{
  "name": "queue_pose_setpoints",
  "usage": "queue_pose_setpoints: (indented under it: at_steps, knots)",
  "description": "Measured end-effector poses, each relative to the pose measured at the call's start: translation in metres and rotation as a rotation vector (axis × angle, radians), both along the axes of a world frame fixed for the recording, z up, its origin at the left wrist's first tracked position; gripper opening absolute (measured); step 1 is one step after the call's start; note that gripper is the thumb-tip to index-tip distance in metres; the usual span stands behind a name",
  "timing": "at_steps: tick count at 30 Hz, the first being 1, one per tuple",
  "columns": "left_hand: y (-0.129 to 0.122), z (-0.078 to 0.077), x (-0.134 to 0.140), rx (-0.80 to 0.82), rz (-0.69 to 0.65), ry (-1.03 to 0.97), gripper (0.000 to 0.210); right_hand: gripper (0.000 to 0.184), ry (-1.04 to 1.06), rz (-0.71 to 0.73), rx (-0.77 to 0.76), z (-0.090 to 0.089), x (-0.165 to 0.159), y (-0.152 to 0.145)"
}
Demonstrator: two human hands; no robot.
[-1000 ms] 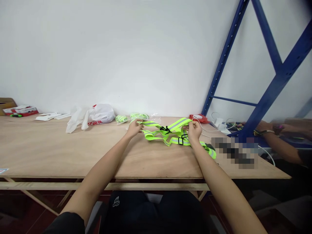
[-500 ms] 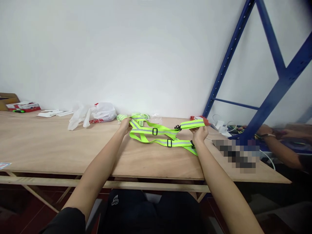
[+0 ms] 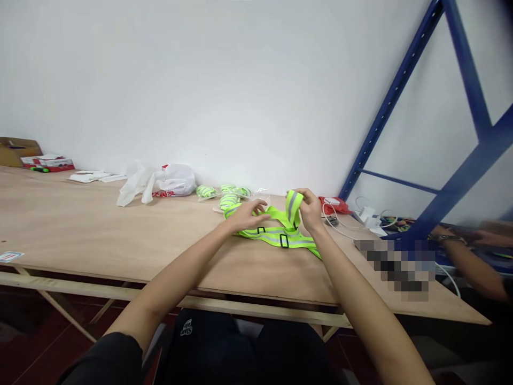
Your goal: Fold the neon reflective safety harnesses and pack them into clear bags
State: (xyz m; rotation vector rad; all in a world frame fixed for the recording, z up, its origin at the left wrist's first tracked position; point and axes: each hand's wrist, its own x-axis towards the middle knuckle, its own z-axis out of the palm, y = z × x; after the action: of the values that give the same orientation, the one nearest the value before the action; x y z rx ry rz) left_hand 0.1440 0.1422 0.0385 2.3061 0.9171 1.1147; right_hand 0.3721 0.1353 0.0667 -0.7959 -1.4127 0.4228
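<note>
A neon-yellow reflective harness vest point(image 3: 269, 234), with grey stripes and black slide buckles, lies loosely on the wooden table. In my right hand point(image 3: 309, 211) a strap of it is raised and curls over between the fingers. My left hand point(image 3: 249, 215) hovers over the harness's left part, fingers apart and bent toward the right hand; it grips nothing that I can see. Behind the left hand sit several rolled neon-striped bundles point(image 3: 229, 199), partly hidden by it, beside clear plastic wrapping point(image 3: 262, 197).
White plastic bags point(image 3: 176, 181) and papers point(image 3: 96, 176) lie along the wall, with boxes point(image 3: 50, 162) at far left. To the right are a red bag point(image 3: 339, 205), white cables, a blurred-out patch and a blue metal frame point(image 3: 385, 123). Another person's arm point(image 3: 468, 254) shows at far right.
My left hand has let go of the harness's left end and moved right. The stretched harness has slackened onto the table, while my right hand has moved left and lifted its strap.
</note>
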Motion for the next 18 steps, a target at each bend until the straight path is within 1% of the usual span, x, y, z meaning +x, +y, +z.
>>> queue_pose_setpoints:
  at_steps: [2, 3, 5, 8, 9, 11, 15, 16, 18]
  knots:
    - [-0.008, -0.003, 0.014, -0.049, -0.066, 0.000, 0.065, 0.019, -0.131, 0.130, 0.041, 0.014, -0.026, -0.008]
    - [-0.011, -0.005, 0.018, -0.085, -0.087, -0.013, 0.067, 0.019, -0.179, 0.191, 0.050, 0.020, -0.039, -0.012]
    - [-0.012, -0.007, 0.021, -0.165, -0.140, -0.070, 0.058, 0.020, -0.246, 0.284, 0.072, 0.028, -0.064, -0.018]
    - [-0.005, -0.008, 0.014, -0.223, -0.213, -0.149, 0.043, 0.021, -0.271, 0.319, 0.081, 0.033, -0.085, -0.020]
    - [-0.002, -0.009, 0.010, -0.217, -0.208, -0.156, 0.040, 0.020, -0.252, 0.313, 0.083, 0.034, -0.088, -0.019]
    - [0.005, -0.009, 0.002, -0.191, -0.154, -0.157, 0.038, 0.019, -0.180, 0.285, 0.098, 0.034, -0.085, -0.015]
    - [0.011, -0.010, -0.005, -0.156, -0.011, -0.215, 0.043, 0.021, -0.042, 0.181, 0.115, 0.033, -0.063, -0.003]
    - [0.011, -0.010, -0.005, -0.154, 0.002, -0.217, 0.041, 0.021, -0.030, 0.162, 0.102, 0.032, -0.057, -0.001]
    - [0.009, -0.010, -0.003, -0.163, -0.014, -0.197, 0.037, 0.023, -0.032, 0.159, 0.058, 0.029, -0.049, 0.004]
